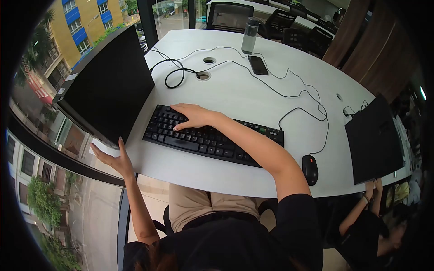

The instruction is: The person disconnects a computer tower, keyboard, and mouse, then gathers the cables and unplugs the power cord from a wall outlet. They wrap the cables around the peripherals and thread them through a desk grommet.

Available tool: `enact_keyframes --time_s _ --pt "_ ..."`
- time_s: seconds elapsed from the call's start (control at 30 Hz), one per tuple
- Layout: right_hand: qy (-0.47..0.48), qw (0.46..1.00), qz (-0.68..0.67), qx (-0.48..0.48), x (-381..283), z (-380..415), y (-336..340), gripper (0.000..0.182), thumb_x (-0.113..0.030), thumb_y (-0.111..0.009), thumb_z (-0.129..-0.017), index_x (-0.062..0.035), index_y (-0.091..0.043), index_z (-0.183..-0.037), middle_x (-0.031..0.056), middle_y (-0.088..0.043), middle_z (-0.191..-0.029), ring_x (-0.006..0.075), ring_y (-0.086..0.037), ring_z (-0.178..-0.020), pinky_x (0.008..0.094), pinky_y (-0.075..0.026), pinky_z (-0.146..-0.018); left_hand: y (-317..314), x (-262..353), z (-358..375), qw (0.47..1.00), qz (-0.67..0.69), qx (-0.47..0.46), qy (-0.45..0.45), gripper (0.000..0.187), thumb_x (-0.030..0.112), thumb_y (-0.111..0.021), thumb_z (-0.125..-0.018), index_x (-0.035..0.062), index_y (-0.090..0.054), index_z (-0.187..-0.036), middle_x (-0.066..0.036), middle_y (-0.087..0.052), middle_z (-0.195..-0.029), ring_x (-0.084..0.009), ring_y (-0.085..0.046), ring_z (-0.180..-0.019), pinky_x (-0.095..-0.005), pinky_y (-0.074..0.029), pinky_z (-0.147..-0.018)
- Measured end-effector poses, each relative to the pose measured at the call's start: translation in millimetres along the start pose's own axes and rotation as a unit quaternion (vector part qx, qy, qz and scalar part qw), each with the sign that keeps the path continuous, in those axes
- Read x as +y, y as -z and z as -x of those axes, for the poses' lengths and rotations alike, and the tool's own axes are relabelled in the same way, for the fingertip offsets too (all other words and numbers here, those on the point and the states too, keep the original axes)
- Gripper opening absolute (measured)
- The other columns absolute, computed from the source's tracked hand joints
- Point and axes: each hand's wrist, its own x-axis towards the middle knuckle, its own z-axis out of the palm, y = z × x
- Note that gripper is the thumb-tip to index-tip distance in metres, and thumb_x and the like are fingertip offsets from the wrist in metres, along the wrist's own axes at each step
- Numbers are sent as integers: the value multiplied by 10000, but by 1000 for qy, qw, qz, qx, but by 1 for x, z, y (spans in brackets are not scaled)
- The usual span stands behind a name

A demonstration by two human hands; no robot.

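Note:
My right hand [195, 115] lies over the left part of a black keyboard [181, 143], thumb and fingers apart. Its fingertips reach the keyboard's far left edge, while my forearm crosses above the keys on the right. At the left edge of the desk, my left hand [115, 158] is open, thumb and fingers spread, right at the lower corner of a black monitor [108, 86]. The monitor is angled, with its dark screen facing the desk. A black wired mouse [310, 170] rests right of the keyboard.
On the white desk [217, 97] lie a phone [258, 65], loose cables and a clear bottle [250, 36], near two cable holes. A second dark screen [375, 140] stands at the right, with another person's hands [373, 187] by its lower edge. Windows border the left side.

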Motion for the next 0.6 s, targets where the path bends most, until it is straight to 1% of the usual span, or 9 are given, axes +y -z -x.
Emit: enact_keyframes --time_s 0.07,0.13,0.17,0.2,0.27,0.37,0.4,0.47,0.6 --pt "2 998 44 37 -4 10 -1 853 -516 -617 -821 8 -296 -1412 217 -343 -1437 340 -317 -1345 394 -279 -1102 2 35 21 996 59 -7 -65 724 73 -682 -809 36 -284 -1413 -137 -266 -1476 -308 -286 -1355 -483 -251 -1090" --pt "12 992 101 73 -11 28 2 798 -488 -616 -828 20 -341 -1380 224 -391 -1398 343 -377 -1299 396 -324 -1069 4 59 32 973 111 -163 -116 559 33 -690 -765 39 -484 -1284 -147 -471 -1337 -312 -395 -1286 -432 -321 -1050" --pt "0 991 109 82 -14 43 7 778 -472 -614 -834 17 -348 -1378 221 -401 -1392 339 -382 -1296 397 -325 -1068 3 71 34 946 130 -261 -138 546 49 -714 -744 47 -515 -1253 -140 -492 -1315 -318 -403 -1281 -423 -323 -1051" --pt "-11 989 118 90 -17 61 14 758 -456 -612 -841 15 -354 -1377 218 -411 -1385 336 -388 -1293 398 -327 -1067 2 84 36 910 147 -355 -158 533 64 -737 -724 55 -546 -1222 -134 -512 -1293 -324 -410 -1276 -414 -325 -1053" --pt "-63 979 139 137 -18 103 23 658 -398 -605 -859 -2 -408 -1347 202 -452 -1356 329 -416 -1270 402 -350 -1050 -9 103 37 832 151 -486 -219 632 221 -810 -656 109 -562 -1227 -84 -477 -1359 -335 -355 -1327 -512 -252 -1085" --pt "-222 940 179 188 -1 174 45 434 -282 -596 -874 -44 -546 -1234 154 -529 -1292 320 -499 -1183 405 -432 -967 -19 133 42 744 85 -596 -289 775 350 -788 -669 183 -465 -1354 -73 -368 -1452 -301 -269 -1379 -561 -177 -1110" --pt "-235 907 249 245 21 196 48 328 -242 -609 -862 -53 -606 -1130 121 -586 -1195 308 -551 -1092 404 -476 -890 -24 138 47 737 85 -597 -306 789 361 -785 -671 190 -451 -1365 -67 -357 -1461 -292 -259 -1385 -553 -156 -1119" --pt "-353 859 255 269 50 230 67 202 -181 -633 -835 -57 -651 -995 97 -607 -1005 289 -577 -979 405 -492 -822 -36 140 58 726 80 -602 -323 795 374 -772 -693 205 -422 -1387 -65 -333 -1476 -284 -251 -1390 -548 -134 -1130" --pt "-434 834 228 255 124 277 95 224 -162 -644 -816 -109 -667 -1033 104 -570 -1044 282 -569 -996 405 -494 -829 -51 137 65 726 97 -593 -335 747 358 -745 -722 193 -432 -1379 -74 -357 -1460 -286 -276 -1377 -547 -187 -1118"
